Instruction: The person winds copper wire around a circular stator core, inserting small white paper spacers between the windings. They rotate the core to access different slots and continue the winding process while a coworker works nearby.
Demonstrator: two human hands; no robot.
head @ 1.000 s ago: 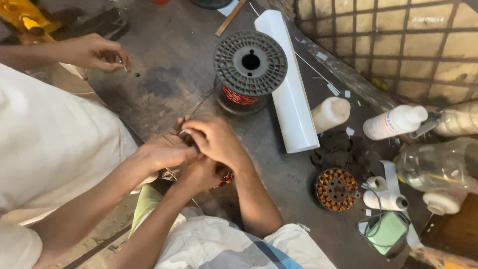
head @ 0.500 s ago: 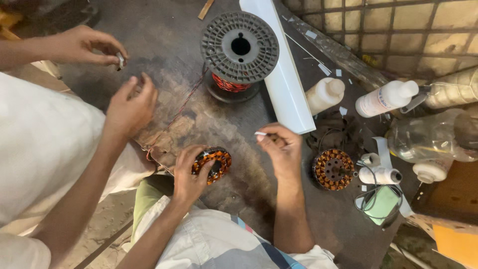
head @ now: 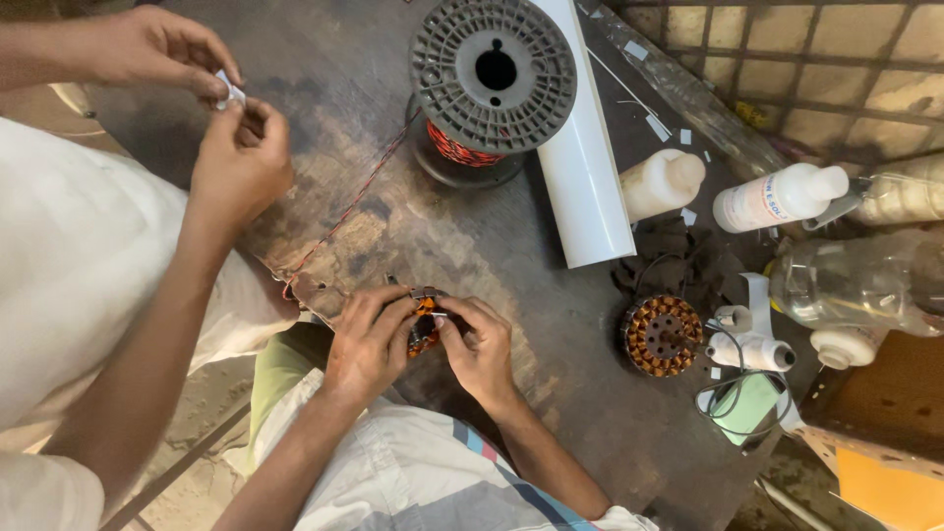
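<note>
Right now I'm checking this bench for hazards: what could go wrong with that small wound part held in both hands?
The left hand and right hand pinch the small copper-wound stator at the table edge, so it might drop. The thin red wire from the grey spool runs taut toward the edge, beside another person's hands; a snag could tug the spool.

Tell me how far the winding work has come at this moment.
One motor core lies on the table, fully ringed with copper coils, so it looks done. Both hands, left hand and right hand, hold a second small core at the table edge. Wire runs from the spool toward it; how much is unwound cannot be seen.
</note>
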